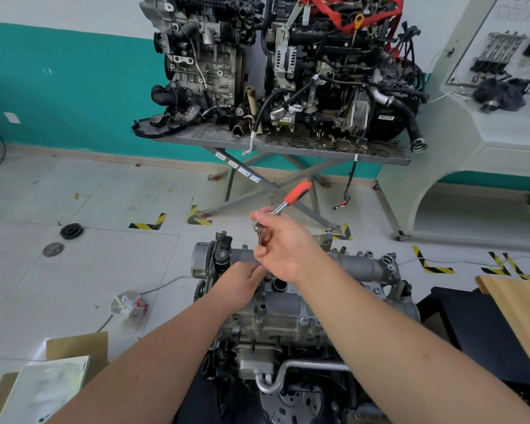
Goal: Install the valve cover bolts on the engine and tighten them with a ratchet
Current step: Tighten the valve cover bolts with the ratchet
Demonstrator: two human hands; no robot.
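Note:
A grey engine (pixel 276 316) stands in front of me, its metal valve cover (pixel 358 264) on top. My right hand (pixel 285 243) grips the head end of a ratchet (pixel 291 198) with an orange handle that points up and away. A socket (pixel 262 237) hangs from the ratchet head, upright above the cover's left end. My left hand (pixel 242 283) rests on the cover just below, its fingertips at the socket's lower end. The bolt under the socket is hidden. Two installed bolts (pixel 303 321) show on the cover's near edge.
Two more engines (pixel 288 65) sit on a grey scissor-leg table (pixel 288 148) by the teal wall. Cardboard boxes (pixel 58 374) lie at the lower left, a wooden board (pixel 520 304) at the right. A pulley (pixel 71 231) and a disc (pixel 53 249) lie on the floor.

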